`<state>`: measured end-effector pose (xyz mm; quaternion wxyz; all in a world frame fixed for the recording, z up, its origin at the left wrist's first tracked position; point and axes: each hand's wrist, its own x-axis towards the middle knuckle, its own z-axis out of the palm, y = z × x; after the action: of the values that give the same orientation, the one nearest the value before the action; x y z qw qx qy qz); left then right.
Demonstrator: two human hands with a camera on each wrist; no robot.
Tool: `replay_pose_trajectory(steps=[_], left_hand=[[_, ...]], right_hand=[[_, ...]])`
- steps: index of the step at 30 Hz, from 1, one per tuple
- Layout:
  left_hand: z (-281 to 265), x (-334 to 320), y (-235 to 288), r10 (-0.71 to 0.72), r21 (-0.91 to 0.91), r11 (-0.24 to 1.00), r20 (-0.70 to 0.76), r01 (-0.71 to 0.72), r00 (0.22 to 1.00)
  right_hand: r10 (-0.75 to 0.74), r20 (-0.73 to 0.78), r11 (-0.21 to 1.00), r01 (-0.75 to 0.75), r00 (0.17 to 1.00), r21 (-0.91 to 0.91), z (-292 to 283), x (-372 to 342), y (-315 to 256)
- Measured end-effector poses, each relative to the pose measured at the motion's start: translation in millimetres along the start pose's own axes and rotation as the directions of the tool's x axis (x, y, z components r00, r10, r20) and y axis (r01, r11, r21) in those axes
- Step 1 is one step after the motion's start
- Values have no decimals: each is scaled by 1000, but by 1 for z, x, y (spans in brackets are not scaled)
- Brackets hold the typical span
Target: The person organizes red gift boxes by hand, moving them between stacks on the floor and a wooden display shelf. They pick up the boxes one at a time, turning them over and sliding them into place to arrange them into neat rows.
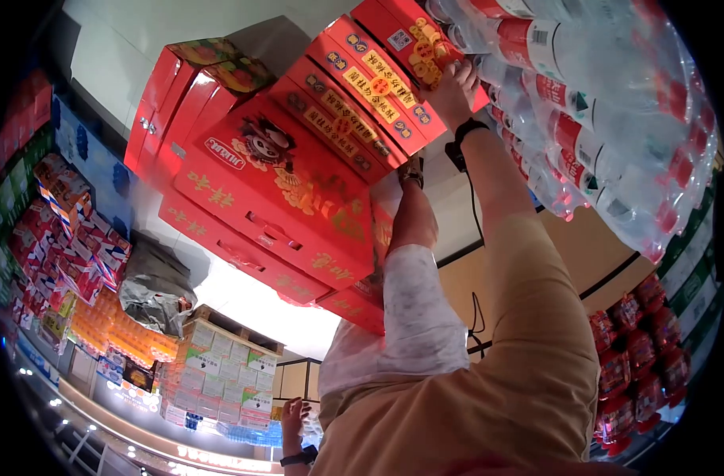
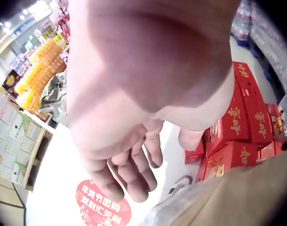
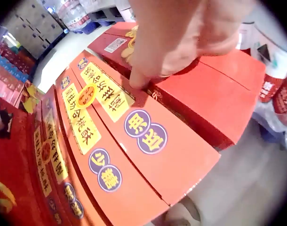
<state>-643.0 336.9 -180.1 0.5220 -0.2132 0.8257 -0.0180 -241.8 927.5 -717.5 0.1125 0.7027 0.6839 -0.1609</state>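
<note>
My right hand [image 1: 456,87] grips the red gift box [image 1: 406,36] with gold coin pictures, at the end of a row of boxes. In the right wrist view the thumb [image 3: 139,79] reaches into the gap beside it; the other fingers are mostly hidden. Right against this gap stand orange-red boxes [image 3: 148,155] with yellow labels and purple round badges. My left hand [image 2: 134,117] hangs low with loosely bent fingers and nothing in them. Below it in the left wrist view are the pale floor and a round red floor sticker [image 2: 103,205].
Large red gift boxes [image 1: 275,182] with handles and gold writing lie beside the row. Shrink-wrapped water bottles [image 1: 592,95] are stacked close by my right hand. A pallet of white cartons [image 1: 227,373], orange bottle packs [image 1: 124,329] and a grey plastic bag [image 1: 155,285] stand further off.
</note>
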Motion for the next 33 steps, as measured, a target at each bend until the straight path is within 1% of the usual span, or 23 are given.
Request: replay_pose_trajectory(steps=[2,3,6,7,10,11,14,15,16,18,19,20,21,22,23,24,25,27,28,29,30,32,33], left_hand=[[-16,-3,12,34,-57,998,-54,-37,998],[-21,-7,21,50,-50,997,-99,-55,994],[-40,6,33,89,-3,996,-171,-91,981],[-42,11,40,123,51,992,-181,-115,976],[-40,17,64,288,200,946,-158,-255,945],[-36,13,74,285,170,951,-155,-259,946],[-31,8,82,329,84,943,-109,-321,938],[-32,11,76,320,26,947,-117,-319,940],[-32,15,72,328,70,944,-122,-321,937],[-33,29,59,407,175,906,-108,-385,907],[-38,42,50,495,259,849,-87,-460,865],[-25,17,73,623,439,716,-50,-543,781],[-17,6,89,635,427,715,-67,-553,770],[-10,-1,101,646,411,715,-80,-565,759],[-6,-6,112,675,362,700,-57,-615,735],[-6,-6,120,704,328,673,-13,-662,710],[-5,-12,132,746,377,613,13,-694,666],[10,-33,153,823,445,487,54,-751,566],[13,-46,166,859,485,406,87,-774,505],[16,-55,172,908,533,278,124,-799,399],[21,-60,175,948,499,174,149,-849,282],[28,-80,182,969,389,117,158,-914,192],[30,-87,188,979,409,1,186,-913,84]], right_hand=[[115,158,990,-99,981,-101,-5,7,-2],[87,207,989,-59,974,-138,-10,6,1],[116,258,970,-53,959,-239,-2,9,4],[132,245,975,-80,961,-208,5,9,6],[121,346,987,-76,930,-140,-26,5,4],[105,256,992,-81,961,-101,-33,-5,3],[79,161,993,-64,984,-99,-53,-28,10],[80,180,995,-68,980,-68,-77,-39,8],[79,161,996,-71,984,-56,-90,-52,9],[71,105,997,-68,992,-30,-113,-73,17],[75,85,997,-76,994,0,-129,-85,22],[74,68,996,-77,995,34,-146,-98,24],[72,53,995,-75,996,64,-165,-113,27],[72,219,991,-95,973,98,-194,-125,33],[66,257,995,-82,964,52,-219,-142,37],[109,236,984,-138,966,110,-242,-161,36],[136,213,970,-174,967,171,-264,-179,35],[45,113,998,-50,993,45,-268,-212,61],[19,40,996,-22,999,86,-293,-234,59],[149,180,984,-163,972,65,-347,-250,35],[-14,-58,994,20,998,109,-338,-269,54],[-168,-174,970,194,970,145,-382,-311,52],[-220,-226,962,249,949,109,-400,-326,46]])
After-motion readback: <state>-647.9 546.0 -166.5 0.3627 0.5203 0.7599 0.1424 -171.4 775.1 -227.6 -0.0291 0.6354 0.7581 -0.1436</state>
